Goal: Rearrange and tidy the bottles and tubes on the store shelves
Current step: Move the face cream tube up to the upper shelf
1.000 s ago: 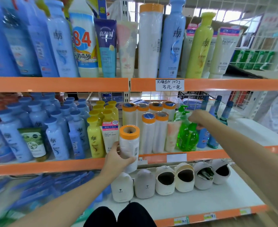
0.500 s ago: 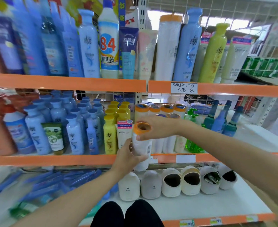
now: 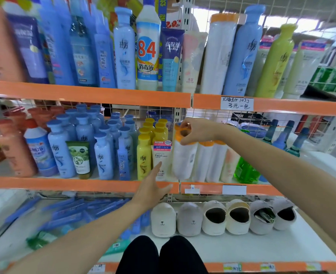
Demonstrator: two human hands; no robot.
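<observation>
The right hand [image 3: 197, 133] now pinches the roll [image 3: 184, 155] by its orange top, beside the facial tube [image 3: 161, 159] (almost shelved); the left hand [image 3: 153, 186] has let go, fingers spread.

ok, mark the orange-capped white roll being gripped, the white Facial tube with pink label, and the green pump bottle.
orange-capped white roll [image 3: 184, 161], head view, wrapped body.
white Facial tube with pink label [image 3: 161, 155], head view, printed front.
green pump bottle [image 3: 245, 172], head view, lower body.

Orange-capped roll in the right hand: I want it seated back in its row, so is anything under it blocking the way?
Nothing visible blocks the orange-capped roll; the right hand grips its top, tilted at the middle shelf front.
</observation>
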